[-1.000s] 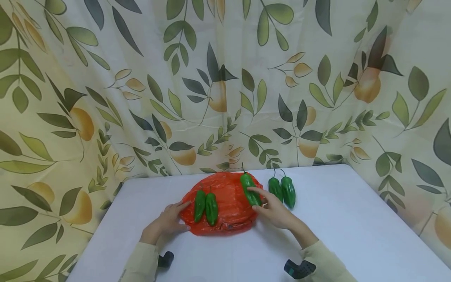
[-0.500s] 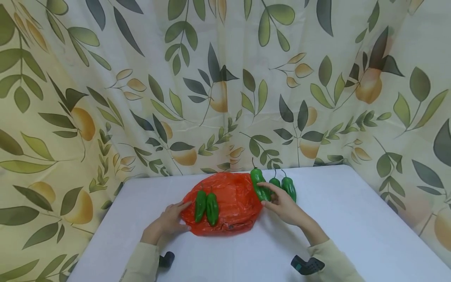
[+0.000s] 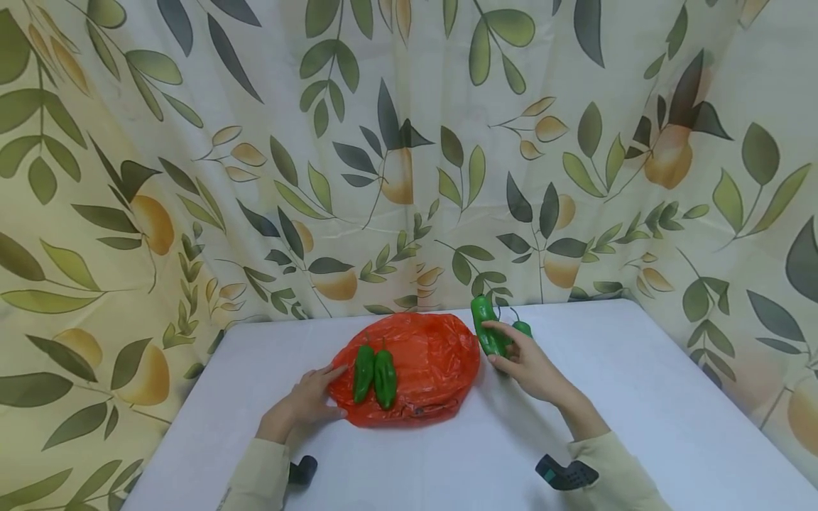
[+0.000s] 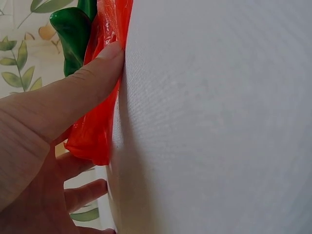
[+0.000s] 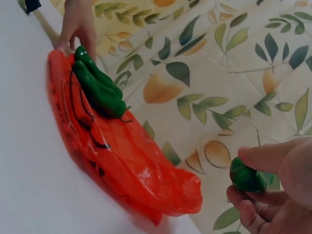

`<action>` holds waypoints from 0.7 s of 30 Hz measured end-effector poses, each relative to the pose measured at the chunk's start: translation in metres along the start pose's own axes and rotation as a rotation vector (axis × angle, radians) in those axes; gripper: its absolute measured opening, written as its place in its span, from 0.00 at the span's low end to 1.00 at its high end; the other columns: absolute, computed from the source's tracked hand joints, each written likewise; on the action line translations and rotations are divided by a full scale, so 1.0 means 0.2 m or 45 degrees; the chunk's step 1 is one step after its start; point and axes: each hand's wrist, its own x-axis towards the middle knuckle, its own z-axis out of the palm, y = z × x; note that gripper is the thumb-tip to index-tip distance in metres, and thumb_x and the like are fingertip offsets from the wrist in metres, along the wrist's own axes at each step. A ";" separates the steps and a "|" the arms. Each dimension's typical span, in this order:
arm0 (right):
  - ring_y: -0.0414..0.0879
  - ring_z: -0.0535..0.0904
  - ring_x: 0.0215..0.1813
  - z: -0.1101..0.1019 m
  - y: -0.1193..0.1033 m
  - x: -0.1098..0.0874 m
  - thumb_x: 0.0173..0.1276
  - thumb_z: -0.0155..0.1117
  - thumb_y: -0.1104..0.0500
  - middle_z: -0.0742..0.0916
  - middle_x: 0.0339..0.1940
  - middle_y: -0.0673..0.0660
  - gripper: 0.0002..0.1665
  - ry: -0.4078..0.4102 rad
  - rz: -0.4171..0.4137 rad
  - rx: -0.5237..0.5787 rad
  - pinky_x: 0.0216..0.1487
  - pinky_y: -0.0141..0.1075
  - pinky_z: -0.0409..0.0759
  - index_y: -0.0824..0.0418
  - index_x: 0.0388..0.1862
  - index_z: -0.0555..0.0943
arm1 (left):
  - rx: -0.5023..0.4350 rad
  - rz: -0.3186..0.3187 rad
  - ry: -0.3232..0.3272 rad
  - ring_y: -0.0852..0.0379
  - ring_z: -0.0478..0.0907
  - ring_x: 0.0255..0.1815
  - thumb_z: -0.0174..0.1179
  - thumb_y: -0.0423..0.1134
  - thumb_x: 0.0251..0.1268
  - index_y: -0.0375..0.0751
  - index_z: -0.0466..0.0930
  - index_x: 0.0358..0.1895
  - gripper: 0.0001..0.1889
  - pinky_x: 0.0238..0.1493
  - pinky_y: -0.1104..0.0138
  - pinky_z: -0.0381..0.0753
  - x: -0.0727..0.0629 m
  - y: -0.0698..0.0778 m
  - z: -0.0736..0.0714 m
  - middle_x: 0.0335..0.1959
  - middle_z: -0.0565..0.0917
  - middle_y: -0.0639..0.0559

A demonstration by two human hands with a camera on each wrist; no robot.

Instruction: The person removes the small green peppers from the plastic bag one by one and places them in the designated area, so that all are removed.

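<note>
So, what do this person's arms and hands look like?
The left hand and right hand wear no gloves. The left sleeve and right sleeve are pale beige, ending near the wrists. Below each wrist sits a small dark gadget; the right gadget has a greenish patch, the left gadget looks plain black.

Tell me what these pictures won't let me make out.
Head: lower part of the rightmost pepper, hidden behind the right hand.
Left wrist: most of the upper pepper, cut off by the top edge.
Right wrist: far end of the held pepper, hidden behind its near end and the right hand.
Right wrist: dark marks on the red plastic, too blurred to read.
</note>
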 end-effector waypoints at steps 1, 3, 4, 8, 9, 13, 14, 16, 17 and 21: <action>0.64 0.79 0.56 -0.01 0.00 0.00 0.72 0.62 0.66 0.71 0.68 0.73 0.35 0.002 0.000 -0.006 0.48 0.48 0.89 0.57 0.76 0.65 | -0.002 -0.001 0.000 0.36 0.59 0.77 0.77 0.48 0.53 0.57 0.64 0.77 0.46 0.62 0.35 0.76 0.00 0.00 0.00 0.78 0.65 0.44; 0.63 0.80 0.55 -0.02 0.01 0.00 0.73 0.62 0.66 0.71 0.68 0.74 0.36 0.004 0.004 -0.014 0.49 0.49 0.89 0.58 0.77 0.64 | -0.005 -0.002 -0.001 0.36 0.59 0.77 0.77 0.48 0.53 0.57 0.64 0.77 0.47 0.63 0.35 0.76 0.00 0.00 0.00 0.78 0.65 0.43; 0.64 0.80 0.55 -0.03 0.02 0.00 0.73 0.62 0.66 0.71 0.68 0.74 0.36 0.005 0.008 -0.019 0.49 0.50 0.89 0.58 0.77 0.64 | -0.003 0.000 -0.001 0.36 0.60 0.77 0.77 0.47 0.53 0.56 0.64 0.77 0.46 0.63 0.35 0.76 0.00 0.00 0.00 0.78 0.65 0.43; 0.68 0.78 0.58 -0.05 0.04 0.00 0.74 0.61 0.66 0.69 0.70 0.76 0.36 -0.003 0.029 -0.030 0.50 0.53 0.88 0.58 0.78 0.62 | 0.004 0.005 -0.008 0.36 0.60 0.77 0.77 0.47 0.53 0.54 0.65 0.77 0.46 0.65 0.35 0.74 0.00 0.00 0.00 0.78 0.65 0.43; 0.70 0.77 0.60 -0.06 0.05 0.00 0.74 0.60 0.66 0.68 0.71 0.76 0.36 -0.004 0.038 -0.031 0.51 0.54 0.88 0.58 0.78 0.62 | 0.006 0.005 -0.011 0.37 0.60 0.77 0.77 0.47 0.53 0.54 0.65 0.77 0.46 0.65 0.35 0.74 0.01 0.00 0.00 0.78 0.65 0.43; 0.74 0.72 0.65 -0.09 0.07 -0.01 0.74 0.59 0.67 0.65 0.74 0.76 0.36 0.005 0.069 -0.039 0.53 0.58 0.86 0.58 0.78 0.61 | 0.007 0.021 -0.016 0.37 0.60 0.77 0.77 0.47 0.53 0.53 0.65 0.77 0.46 0.67 0.35 0.73 0.01 0.01 0.01 0.78 0.65 0.43; 0.74 0.72 0.65 -0.10 0.08 -0.01 0.74 0.59 0.67 0.65 0.74 0.76 0.36 0.009 0.075 -0.044 0.53 0.58 0.86 0.58 0.78 0.61 | 0.005 0.024 -0.016 0.36 0.60 0.77 0.77 0.47 0.53 0.53 0.65 0.77 0.46 0.67 0.35 0.72 0.01 0.01 0.01 0.78 0.65 0.42; 0.71 0.74 0.62 -0.11 0.09 -0.01 0.74 0.59 0.67 0.65 0.74 0.77 0.36 0.017 0.083 -0.060 0.52 0.56 0.87 0.59 0.78 0.61 | 0.007 0.029 -0.013 0.36 0.60 0.77 0.77 0.47 0.53 0.52 0.65 0.77 0.46 0.67 0.34 0.72 0.01 0.01 0.01 0.78 0.65 0.42; 0.70 0.76 0.60 -0.12 0.10 -0.01 0.74 0.59 0.67 0.66 0.73 0.77 0.36 0.022 0.089 -0.075 0.51 0.55 0.88 0.59 0.78 0.61 | 0.010 0.028 -0.011 0.36 0.60 0.77 0.77 0.46 0.53 0.52 0.65 0.77 0.46 0.66 0.34 0.72 0.01 0.01 0.00 0.78 0.66 0.42; 0.64 0.81 0.54 -0.14 0.13 -0.01 0.74 0.60 0.65 0.66 0.73 0.77 0.35 0.029 0.124 -0.125 0.47 0.49 0.89 0.60 0.77 0.61 | 0.027 0.015 -0.007 0.35 0.61 0.76 0.78 0.46 0.52 0.52 0.66 0.77 0.46 0.65 0.35 0.74 0.00 0.02 -0.01 0.78 0.66 0.41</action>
